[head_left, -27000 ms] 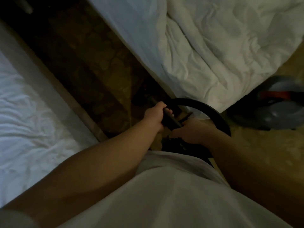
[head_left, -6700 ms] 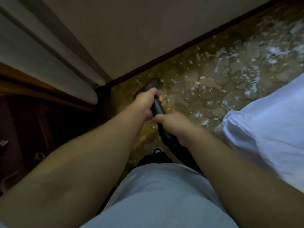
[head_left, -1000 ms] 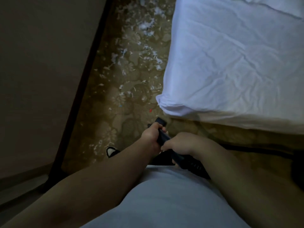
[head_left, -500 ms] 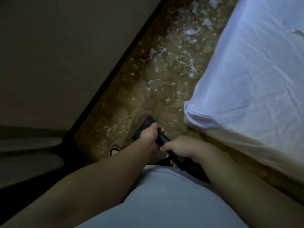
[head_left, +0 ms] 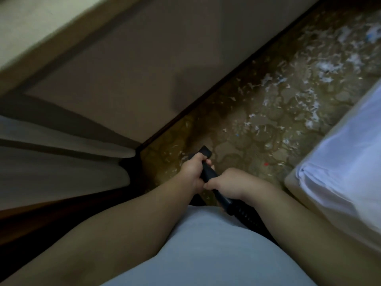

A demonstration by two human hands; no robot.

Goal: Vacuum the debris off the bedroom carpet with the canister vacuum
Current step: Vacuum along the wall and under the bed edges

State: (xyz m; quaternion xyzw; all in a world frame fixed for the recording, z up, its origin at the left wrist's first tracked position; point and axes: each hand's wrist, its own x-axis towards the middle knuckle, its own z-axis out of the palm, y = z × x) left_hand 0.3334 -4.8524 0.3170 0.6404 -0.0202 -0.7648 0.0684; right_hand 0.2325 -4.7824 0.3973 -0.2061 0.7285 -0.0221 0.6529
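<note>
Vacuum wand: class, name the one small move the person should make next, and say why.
Probably push the wand forward toward the white scraps. The left hand and right hand both grip it, and most of them lie ahead of its head on the carpet between wall and bed.

Black wand; brownish patterned carpet; seemingly white debris.
</note>
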